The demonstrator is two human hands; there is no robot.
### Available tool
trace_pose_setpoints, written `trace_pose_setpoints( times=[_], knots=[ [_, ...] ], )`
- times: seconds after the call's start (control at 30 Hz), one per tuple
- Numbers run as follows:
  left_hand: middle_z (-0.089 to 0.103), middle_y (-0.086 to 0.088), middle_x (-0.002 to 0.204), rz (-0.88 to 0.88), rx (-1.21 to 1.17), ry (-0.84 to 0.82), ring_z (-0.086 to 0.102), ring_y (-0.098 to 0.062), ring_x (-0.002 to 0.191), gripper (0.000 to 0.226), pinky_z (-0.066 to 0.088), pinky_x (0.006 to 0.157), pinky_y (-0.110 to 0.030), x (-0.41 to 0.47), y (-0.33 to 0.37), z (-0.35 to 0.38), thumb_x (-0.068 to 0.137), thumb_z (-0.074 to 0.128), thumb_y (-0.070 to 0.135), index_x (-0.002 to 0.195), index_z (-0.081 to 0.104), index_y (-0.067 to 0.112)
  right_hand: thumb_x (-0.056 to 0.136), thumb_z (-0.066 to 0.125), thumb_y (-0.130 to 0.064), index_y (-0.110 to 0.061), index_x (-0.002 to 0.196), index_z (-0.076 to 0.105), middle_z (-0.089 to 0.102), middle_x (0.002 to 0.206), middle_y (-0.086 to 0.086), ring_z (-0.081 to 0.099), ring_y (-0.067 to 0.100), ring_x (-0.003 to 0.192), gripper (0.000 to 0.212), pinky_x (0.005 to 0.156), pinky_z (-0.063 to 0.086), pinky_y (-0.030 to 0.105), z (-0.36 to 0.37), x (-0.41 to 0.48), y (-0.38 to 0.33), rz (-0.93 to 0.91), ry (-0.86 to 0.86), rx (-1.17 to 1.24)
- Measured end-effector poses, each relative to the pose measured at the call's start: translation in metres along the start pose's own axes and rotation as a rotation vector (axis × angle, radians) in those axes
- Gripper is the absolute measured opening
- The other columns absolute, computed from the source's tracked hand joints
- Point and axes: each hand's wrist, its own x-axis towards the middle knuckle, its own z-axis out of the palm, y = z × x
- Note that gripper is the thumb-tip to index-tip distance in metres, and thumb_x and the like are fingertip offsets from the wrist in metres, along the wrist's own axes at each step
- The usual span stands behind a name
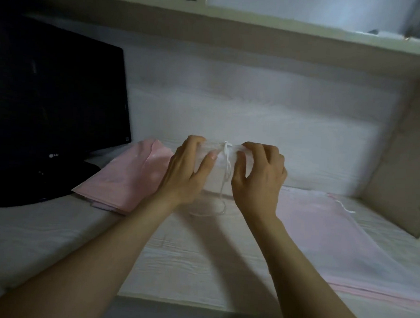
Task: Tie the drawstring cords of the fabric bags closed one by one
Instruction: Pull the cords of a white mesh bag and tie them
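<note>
Left hand [187,168], right hand [260,176] each clamped on gathered mouth of bag [216,171], cord [226,157] knotted between grips, tails hanging below. Knot seems done. Next, probably: release, take from pink pile [322,239] right of grips.

Centre of frame: left hand [186,168] and right hand [260,178] grip the gathered top of a sheer white bag [218,182], fingers curled over its far edge, thumbs on the near face. White cord [226,163] knotted at the top between the thumbs; its ends hang down the front to the bench [185,263]. Left of centre: folded pink bags [129,178], stacked. Lower right: pale bags [322,237] lying flat. Upper left: black monitor [48,95]. Shelf [236,25] across the top.
</note>
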Motion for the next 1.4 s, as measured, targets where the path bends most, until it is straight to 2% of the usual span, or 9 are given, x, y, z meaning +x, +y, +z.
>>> trace_pose_setpoints(
  times=[0.2, 0.37, 0.53, 0.7, 0.8, 0.93, 1.1, 1.2, 1.4],
  knots=[
    [0.064, 0.009, 0.095, -0.078, -0.181, 0.024, 0.06, -0.005, 0.084, 0.036, 0.043, 0.072, -0.026, 0.006, 0.056, -0.031, 0.097, 0.052, 0.054, 0.11, 0.055, 0.021, 0.1, 0.064, -0.021, -0.019, 0.122, 0.065, 0.058, 0.119, 0.003, 0.055, 0.02, 0.104, 0.023, 0.09, 0.036, 0.029, -0.035, 0.033, -0.033, -0.054, 0.201, 0.121],
    [0.062, 0.007, 0.085, -0.066, -0.177, 0.215, 0.058, -0.011, 0.077, 0.029, 0.044, 0.068, -0.029, 0.022, 0.091, -0.042, 0.109, 0.05, 0.044, 0.099, 0.057, 0.018, 0.098, 0.059, -0.015, -0.013, 0.127, 0.05, 0.053, 0.125, 0.0, 0.054, 0.016, 0.111, 0.03, 0.092, 0.049, 0.036, -0.054, 0.054, -0.061, 0.061, 0.274, 0.433],
    [0.062, -0.004, 0.082, -0.157, 0.07, 0.325, 0.06, -0.027, 0.082, 0.044, 0.043, 0.07, -0.036, 0.037, 0.074, -0.064, 0.109, 0.044, 0.048, 0.085, 0.055, 0.012, 0.085, 0.058, -0.006, -0.022, 0.12, 0.047, 0.049, 0.116, 0.004, 0.054, 0.003, 0.095, 0.04, 0.074, 0.038, 0.007, -0.041, 0.031, -0.057, 0.143, 0.023, 0.367],
    [0.063, -0.015, 0.107, -0.283, 0.659, 0.303, 0.061, -0.037, 0.089, 0.047, 0.037, 0.07, -0.042, 0.029, 0.052, -0.088, 0.111, 0.031, 0.053, 0.114, 0.052, 0.011, 0.078, 0.053, 0.003, -0.023, 0.099, 0.063, 0.063, 0.083, -0.006, 0.053, 0.006, 0.059, 0.036, 0.062, 0.042, 0.024, 0.002, 0.007, -0.046, 0.157, -0.327, 0.304],
    [0.06, -0.022, 0.124, -0.246, 0.814, 0.322, 0.06, -0.04, 0.104, 0.05, 0.038, 0.074, -0.043, 0.03, 0.029, -0.099, 0.108, 0.035, 0.05, 0.136, 0.041, 0.008, 0.08, 0.05, 0.007, -0.019, 0.107, 0.073, 0.072, 0.102, 0.0, 0.065, 0.013, 0.085, 0.044, 0.081, 0.049, 0.023, 0.033, -0.003, -0.051, 0.12, -0.375, 0.261],
    [0.048, -0.02, 0.133, -0.088, 0.818, 0.358, 0.046, -0.039, 0.114, 0.038, 0.04, 0.096, -0.049, 0.029, -0.011, -0.107, 0.101, 0.05, 0.038, 0.13, 0.047, 0.014, 0.082, 0.048, 0.013, -0.004, 0.135, 0.061, 0.062, 0.132, 0.012, 0.059, 0.026, 0.119, 0.058, 0.096, 0.032, 0.01, 0.071, -0.013, -0.06, 0.106, -0.437, 0.24],
    [0.042, -0.01, 0.143, -0.113, 0.937, 0.001, 0.039, -0.034, 0.127, 0.027, 0.031, 0.108, -0.053, 0.016, -0.047, -0.107, 0.102, 0.047, 0.028, 0.127, 0.052, 0.019, 0.08, 0.047, 0.019, 0.0, 0.153, 0.038, 0.044, 0.144, 0.015, 0.055, 0.029, 0.119, 0.075, 0.091, 0.031, 0.01, 0.11, -0.023, -0.06, 0.138, -0.513, 0.249],
    [0.036, -0.004, 0.159, -0.145, 0.916, -0.315, 0.033, -0.03, 0.141, 0.045, 0.024, 0.118, -0.051, 0.008, -0.071, -0.103, 0.109, 0.033, 0.039, 0.152, 0.038, 0.026, 0.078, 0.045, 0.018, 0.004, 0.154, 0.03, 0.037, 0.148, 0.018, 0.052, 0.035, 0.124, 0.079, 0.091, 0.033, 0.014, 0.134, -0.026, -0.058, 0.175, -0.587, 0.245],
    [0.01, -0.002, 0.176, -0.371, 0.811, -0.526, 0.021, -0.035, 0.157, 0.07, 0.02, 0.126, -0.054, -0.001, -0.107, -0.09, 0.105, 0.034, 0.064, 0.167, 0.01, 0.042, 0.09, 0.054, -0.019, -0.019, 0.163, 0.015, -0.013, 0.172, 0.008, 0.016, 0.041, 0.149, 0.083, 0.112, 0.035, 0.052, 0.164, -0.049, -0.043, 0.093, -0.686, -0.159]
  ],
)
